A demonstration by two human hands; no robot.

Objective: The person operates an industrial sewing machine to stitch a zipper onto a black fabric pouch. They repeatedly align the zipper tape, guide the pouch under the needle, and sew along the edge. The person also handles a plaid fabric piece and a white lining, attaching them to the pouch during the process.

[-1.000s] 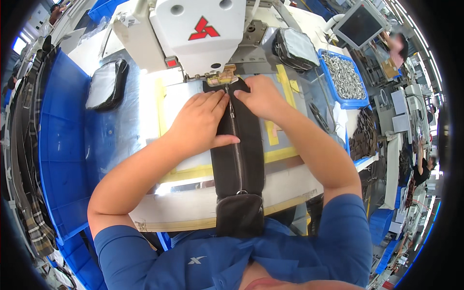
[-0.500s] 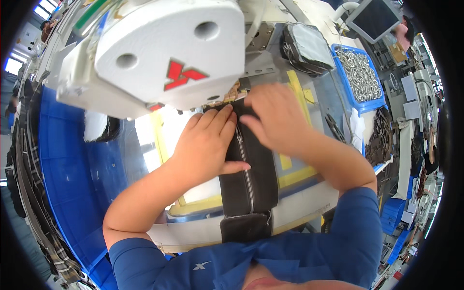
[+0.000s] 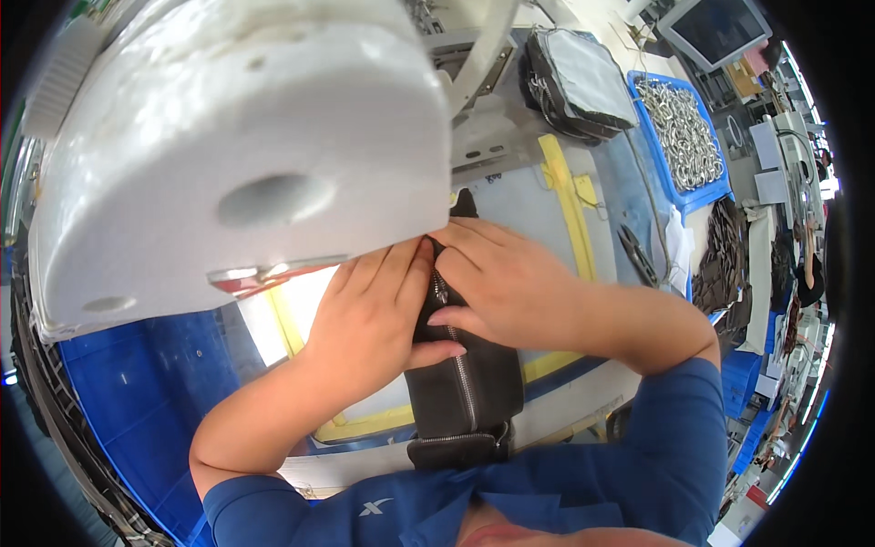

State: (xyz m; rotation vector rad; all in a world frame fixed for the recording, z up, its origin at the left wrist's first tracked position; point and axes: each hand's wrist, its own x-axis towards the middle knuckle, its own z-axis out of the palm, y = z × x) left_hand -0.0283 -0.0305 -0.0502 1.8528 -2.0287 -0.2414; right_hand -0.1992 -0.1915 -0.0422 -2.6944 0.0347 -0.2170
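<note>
A long black fabric piece point(image 3: 492, 378) with a silver zipper point(image 3: 463, 385) down its middle lies lengthwise in front of me, its far part under a white sewing machine head point(image 3: 246, 155). On its left side rests my left hand point(image 3: 369, 310), fingers stretched out flat and thumb pointing across to the zipper. My right hand point(image 3: 501, 283) presses on the right side, fingers reaching forward and thumb beside the zipper. Both hands' fingertips meet close to the machine head, which hides the needle area. At the near end hangs a black zippered pouch part point(image 3: 456, 449).
A blue tray point(image 3: 679, 137) of metal rings stands at the far right, beside a stack of black zippered pieces point(image 3: 583, 82). Scissors point(image 3: 636, 255) lie right of my right arm. Yellow tape point(image 3: 570, 210) marks the work plate. A large blue bin point(image 3: 137, 392) is at the left.
The machine head looks larger and lower as my view has shifted closer. My right hand has come down flatter onto the black fabric, its thumb now beside the zipper. My left hand stays flat.
</note>
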